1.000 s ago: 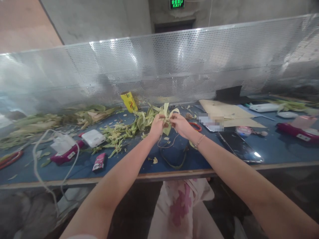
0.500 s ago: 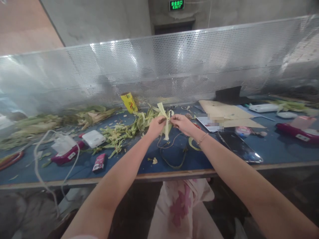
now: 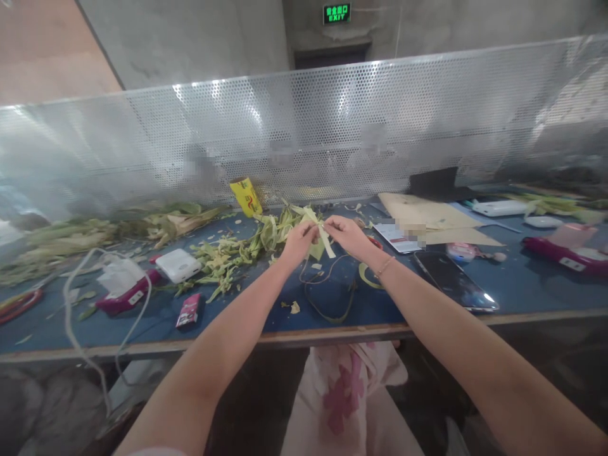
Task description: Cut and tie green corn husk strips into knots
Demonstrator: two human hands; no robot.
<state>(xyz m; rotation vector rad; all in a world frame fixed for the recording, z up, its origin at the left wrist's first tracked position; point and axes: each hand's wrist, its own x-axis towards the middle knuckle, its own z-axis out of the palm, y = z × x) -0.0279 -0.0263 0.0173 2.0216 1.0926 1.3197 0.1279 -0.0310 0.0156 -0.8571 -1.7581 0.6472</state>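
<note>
Work on the pale leaf strip (image 3: 325, 243) looks unfinished: the left hand (image 3: 301, 242) pinches it in nearly closed fingertips, the right hand (image 3: 346, 233) nips its other edge, and it slants between them over the middle of the desk (image 3: 380, 310). Whatever fold the fingers cover cannot be made out. Dry husks (image 3: 173, 223), then a tangle of green leaves (image 3: 223, 259), lie loose at left; a phone (image 3: 453, 282) lies at right. Behind stands a perforated metal screen (image 3: 327, 126).
</note>
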